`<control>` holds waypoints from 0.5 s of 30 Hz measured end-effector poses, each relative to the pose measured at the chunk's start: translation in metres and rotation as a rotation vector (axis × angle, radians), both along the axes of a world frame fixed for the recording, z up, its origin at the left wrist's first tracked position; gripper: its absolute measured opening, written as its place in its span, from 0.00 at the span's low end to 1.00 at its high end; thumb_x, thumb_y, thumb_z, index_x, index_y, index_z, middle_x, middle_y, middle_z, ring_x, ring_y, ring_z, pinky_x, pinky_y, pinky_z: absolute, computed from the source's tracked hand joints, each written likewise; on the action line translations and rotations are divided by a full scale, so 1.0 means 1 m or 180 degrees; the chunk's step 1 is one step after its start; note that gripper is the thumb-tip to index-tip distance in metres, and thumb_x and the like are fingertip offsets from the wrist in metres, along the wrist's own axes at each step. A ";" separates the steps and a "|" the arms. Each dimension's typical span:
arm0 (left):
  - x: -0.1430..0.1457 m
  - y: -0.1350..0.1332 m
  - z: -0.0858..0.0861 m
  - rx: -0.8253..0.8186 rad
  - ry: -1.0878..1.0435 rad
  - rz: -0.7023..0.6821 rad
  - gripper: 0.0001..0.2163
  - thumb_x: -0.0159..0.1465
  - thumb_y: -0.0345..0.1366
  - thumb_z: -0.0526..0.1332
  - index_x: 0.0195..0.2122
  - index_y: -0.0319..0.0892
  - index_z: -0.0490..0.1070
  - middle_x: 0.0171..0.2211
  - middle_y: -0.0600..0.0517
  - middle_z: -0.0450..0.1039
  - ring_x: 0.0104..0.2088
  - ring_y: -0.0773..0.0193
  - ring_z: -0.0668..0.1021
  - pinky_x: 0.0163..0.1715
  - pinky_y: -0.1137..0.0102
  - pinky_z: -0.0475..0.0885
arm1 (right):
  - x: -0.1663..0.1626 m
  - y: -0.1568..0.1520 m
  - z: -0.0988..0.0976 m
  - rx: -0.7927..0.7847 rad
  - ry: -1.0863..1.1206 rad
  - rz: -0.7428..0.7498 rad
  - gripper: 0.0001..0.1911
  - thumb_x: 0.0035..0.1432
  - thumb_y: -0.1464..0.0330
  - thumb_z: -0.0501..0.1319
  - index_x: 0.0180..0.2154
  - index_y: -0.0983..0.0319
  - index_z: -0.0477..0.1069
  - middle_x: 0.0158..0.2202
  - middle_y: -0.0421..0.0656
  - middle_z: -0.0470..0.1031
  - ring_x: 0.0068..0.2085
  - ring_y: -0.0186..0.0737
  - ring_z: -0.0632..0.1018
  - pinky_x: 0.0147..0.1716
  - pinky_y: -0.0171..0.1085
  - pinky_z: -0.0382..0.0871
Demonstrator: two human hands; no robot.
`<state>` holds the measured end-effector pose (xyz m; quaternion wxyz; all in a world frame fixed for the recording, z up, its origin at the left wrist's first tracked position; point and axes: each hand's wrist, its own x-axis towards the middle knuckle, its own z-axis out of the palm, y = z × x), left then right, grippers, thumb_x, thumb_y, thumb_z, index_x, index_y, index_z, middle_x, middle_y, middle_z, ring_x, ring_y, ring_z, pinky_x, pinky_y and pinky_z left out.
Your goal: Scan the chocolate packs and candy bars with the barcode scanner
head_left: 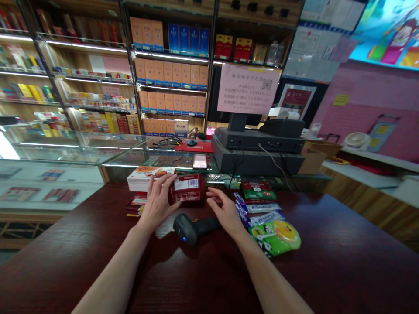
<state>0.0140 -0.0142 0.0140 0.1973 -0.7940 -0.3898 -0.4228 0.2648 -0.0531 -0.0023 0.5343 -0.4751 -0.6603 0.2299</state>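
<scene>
A dark red package (187,188) with a white label and barcode faces me. My left hand (159,196) grips its left end, with fingers over the top and thumb below. My right hand (225,210) is just off the package's right end, its fingers apart and holding nothing. A black barcode scanner (186,231) with a lit blue light lies below the package; its handle end passes behind my right hand. Left of the package is a white and orange box (137,179), partly covered by my left hand. Red packs (132,206) lie below that box.
Right of my right hand are red and green packs (258,192), blue and white wrapped sticks (263,217) and a green pouch (276,237) with a yellow character. Behind the dark wooden counter (209,279) stand a glass case and a monitor (214,93) with a pink paper sign (247,89).
</scene>
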 end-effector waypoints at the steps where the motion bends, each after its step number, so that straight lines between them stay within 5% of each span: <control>1: 0.002 -0.002 0.001 -0.0007 0.0029 -0.0046 0.37 0.62 0.38 0.66 0.69 0.44 0.49 0.61 0.40 0.63 0.64 0.48 0.66 0.70 0.44 0.48 | -0.001 0.002 -0.002 -0.0011 0.0188 -0.0067 0.22 0.62 0.62 0.61 0.57 0.57 0.71 0.49 0.47 0.79 0.45 0.43 0.79 0.51 0.45 0.71; 5: 0.011 -0.010 0.005 -0.0092 0.0155 -0.0217 0.37 0.62 0.37 0.66 0.69 0.44 0.49 0.62 0.40 0.62 0.65 0.49 0.65 0.70 0.45 0.46 | -0.005 0.006 -0.002 -0.0196 0.0708 -0.0108 0.26 0.58 0.59 0.64 0.56 0.60 0.72 0.48 0.49 0.80 0.44 0.46 0.80 0.48 0.45 0.73; 10: 0.017 -0.014 0.005 -0.0219 0.0178 -0.0315 0.36 0.62 0.35 0.66 0.69 0.46 0.49 0.64 0.40 0.60 0.66 0.49 0.64 0.70 0.44 0.46 | -0.006 0.006 0.001 -0.0249 0.0945 0.0120 0.18 0.57 0.60 0.66 0.47 0.60 0.77 0.43 0.46 0.83 0.42 0.46 0.81 0.44 0.43 0.74; 15: 0.015 -0.012 0.004 -0.0344 0.0135 -0.0290 0.37 0.60 0.34 0.67 0.68 0.48 0.51 0.70 0.38 0.48 0.70 0.43 0.57 0.68 0.40 0.50 | -0.005 0.007 -0.001 -0.0241 0.1000 0.0132 0.13 0.55 0.60 0.67 0.39 0.60 0.76 0.39 0.45 0.82 0.38 0.44 0.81 0.40 0.41 0.74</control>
